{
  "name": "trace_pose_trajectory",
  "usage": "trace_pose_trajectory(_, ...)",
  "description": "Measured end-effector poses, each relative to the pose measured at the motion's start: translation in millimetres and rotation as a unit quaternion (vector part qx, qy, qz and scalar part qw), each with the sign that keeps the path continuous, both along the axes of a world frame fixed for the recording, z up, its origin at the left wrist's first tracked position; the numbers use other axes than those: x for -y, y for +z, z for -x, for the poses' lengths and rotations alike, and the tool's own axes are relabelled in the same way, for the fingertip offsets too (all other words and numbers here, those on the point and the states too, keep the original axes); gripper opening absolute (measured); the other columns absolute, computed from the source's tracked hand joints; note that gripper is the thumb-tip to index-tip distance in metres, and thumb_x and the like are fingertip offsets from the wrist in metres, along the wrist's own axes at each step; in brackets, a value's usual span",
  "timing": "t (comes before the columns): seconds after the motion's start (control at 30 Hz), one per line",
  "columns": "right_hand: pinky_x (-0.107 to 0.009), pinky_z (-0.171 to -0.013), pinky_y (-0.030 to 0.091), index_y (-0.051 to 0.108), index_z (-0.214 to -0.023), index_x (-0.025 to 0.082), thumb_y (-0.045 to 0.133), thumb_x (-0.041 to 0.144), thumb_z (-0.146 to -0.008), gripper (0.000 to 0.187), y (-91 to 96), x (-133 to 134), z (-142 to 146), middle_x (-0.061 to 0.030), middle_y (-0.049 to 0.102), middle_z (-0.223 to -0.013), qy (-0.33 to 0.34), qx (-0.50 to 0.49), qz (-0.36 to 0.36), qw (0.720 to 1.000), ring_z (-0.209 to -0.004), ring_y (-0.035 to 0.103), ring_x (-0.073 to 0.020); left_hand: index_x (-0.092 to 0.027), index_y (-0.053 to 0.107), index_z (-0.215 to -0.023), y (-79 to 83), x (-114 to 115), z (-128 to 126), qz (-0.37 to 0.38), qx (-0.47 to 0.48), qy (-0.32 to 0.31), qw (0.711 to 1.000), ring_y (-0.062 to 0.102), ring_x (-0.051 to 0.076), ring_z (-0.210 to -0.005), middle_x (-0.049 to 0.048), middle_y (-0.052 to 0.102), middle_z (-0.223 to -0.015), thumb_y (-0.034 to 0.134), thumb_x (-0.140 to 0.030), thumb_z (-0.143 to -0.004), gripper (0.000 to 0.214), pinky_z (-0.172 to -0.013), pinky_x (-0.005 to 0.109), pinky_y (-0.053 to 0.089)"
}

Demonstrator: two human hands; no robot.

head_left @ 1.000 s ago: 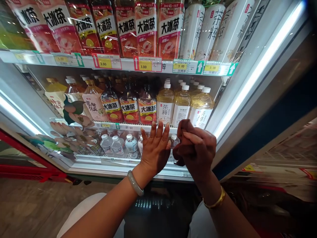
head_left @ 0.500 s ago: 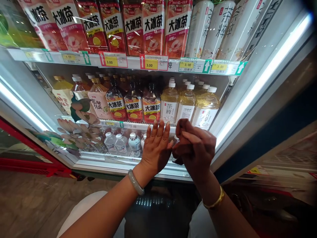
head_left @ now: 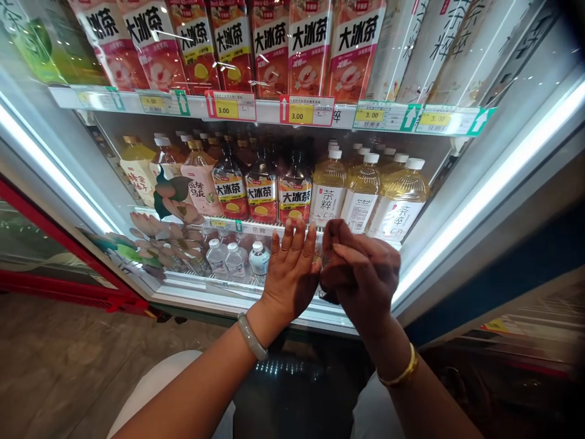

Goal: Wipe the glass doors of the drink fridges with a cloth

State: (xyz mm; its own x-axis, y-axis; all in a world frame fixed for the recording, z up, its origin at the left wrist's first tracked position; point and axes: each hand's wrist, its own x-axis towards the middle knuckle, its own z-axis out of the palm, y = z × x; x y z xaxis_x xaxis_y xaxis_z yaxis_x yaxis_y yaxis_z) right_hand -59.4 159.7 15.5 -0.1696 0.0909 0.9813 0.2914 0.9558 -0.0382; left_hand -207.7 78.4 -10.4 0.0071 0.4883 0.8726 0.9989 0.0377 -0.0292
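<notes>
My left hand (head_left: 290, 277) is spread flat, palm forward, against what looks like the glass front of a lit drinks cooler. Beside it, my right hand (head_left: 372, 274) is closed round a crumpled dark brown cloth (head_left: 334, 274), which appears to be pressed to the same glass. The left fingertips and the cloth lie close together, just below the middle shelf edge (head_left: 260, 229). Behind the glass, over the hands, stand dark iced tea bottles (head_left: 296, 192) and pale yellow tea bottles (head_left: 329, 189).
Tall red cartons (head_left: 311, 49) fill the upper shelf, above a price strip (head_left: 342, 116). Small clear bottles (head_left: 235, 259) stand on the bottom shelf. A flower decal (head_left: 173, 204) covers the glass at left. A red cooler frame (head_left: 114, 299) borders the left side, above the floor (head_left: 68, 360).
The view has shifted slightly, so the cooler and its bottles appear farther right. Both hands keep nearly the same pose, with the cloth still in the right one.
</notes>
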Motion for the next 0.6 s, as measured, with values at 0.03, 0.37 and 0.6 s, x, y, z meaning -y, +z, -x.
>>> trace_pose_trajectory(0.03,-0.044,-0.104,0.054,0.069,-0.116,0.025,0.075,0.029,-0.089,0.028,-3.9,4,4,-0.0089,0.071,-0.124,0.005,0.016,0.0,1.0,-0.115,0.065,-0.0252,-0.015,0.003,-0.168,-0.8,0,2,-0.004,-0.002,-0.003,1.0,-0.002,0.025,-0.163,0.0124,0.006,-0.175,0.044,-0.023,-0.103,0.077,-0.134,0.05,0.004)
trace_pose_trajectory(0.37,-0.044,-0.098,0.058,0.07,-0.112,0.027,0.081,0.03,-0.085,0.03,7.9,-1,7,-0.0072,0.072,-0.122,0.002,-0.032,-0.02,0.999,-0.107,0.071,-0.0241,-0.015,0.0,-0.168,1.4,8,5,0.023,0.022,-0.002,0.999,-0.003,0.026,-0.163,0.0146,0.012,-0.175,0.042,-0.026,-0.104,0.078,-0.133,0.053,0.001)
trace_pose_trajectory(0.6,-0.042,-0.103,0.055,0.071,-0.116,0.024,0.073,0.029,-0.091,0.026,-10.3,16,29,-0.0092,0.071,-0.118,0.027,0.033,-0.017,0.999,-0.114,0.064,-0.0248,-0.013,0.005,-0.168,-1.2,14,14,0.028,0.021,0.005,0.999,-0.005,0.026,-0.163,0.0157,0.011,-0.175,0.043,-0.031,-0.105,0.076,-0.133,0.051,-0.003)
